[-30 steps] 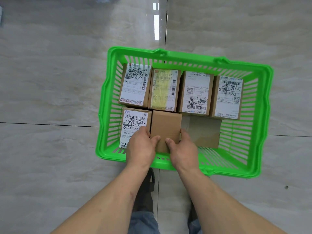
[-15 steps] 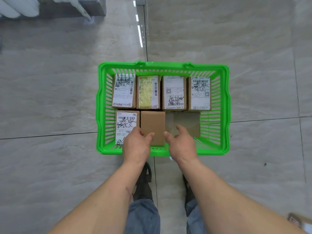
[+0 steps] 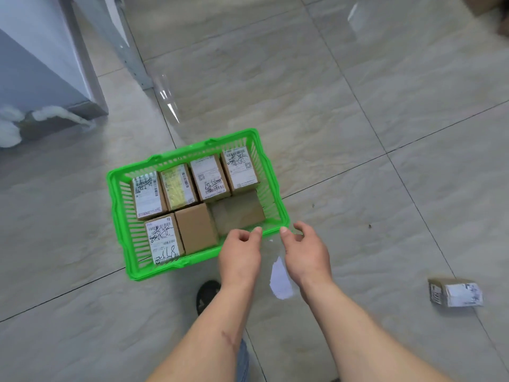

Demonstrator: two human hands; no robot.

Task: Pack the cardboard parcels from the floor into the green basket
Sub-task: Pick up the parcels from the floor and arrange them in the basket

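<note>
Hands free over the basket's near right corner, nothing gripped.

Left hand point(image 3: 240, 252) and right hand point(image 3: 306, 250) loosely curled and empty, apparently done with the plain brown parcel point(image 3: 196, 228) and clear for another pick. Packed label-up, edge to edge, likely to save room: six upright parcels in the green basket point(image 3: 118, 213), four behind, two in front, plus one flatter parcel point(image 3: 239, 212) lower down. One labelled parcel point(image 3: 455, 293) left on the floor point(image 3: 385, 133) to the right.
</note>
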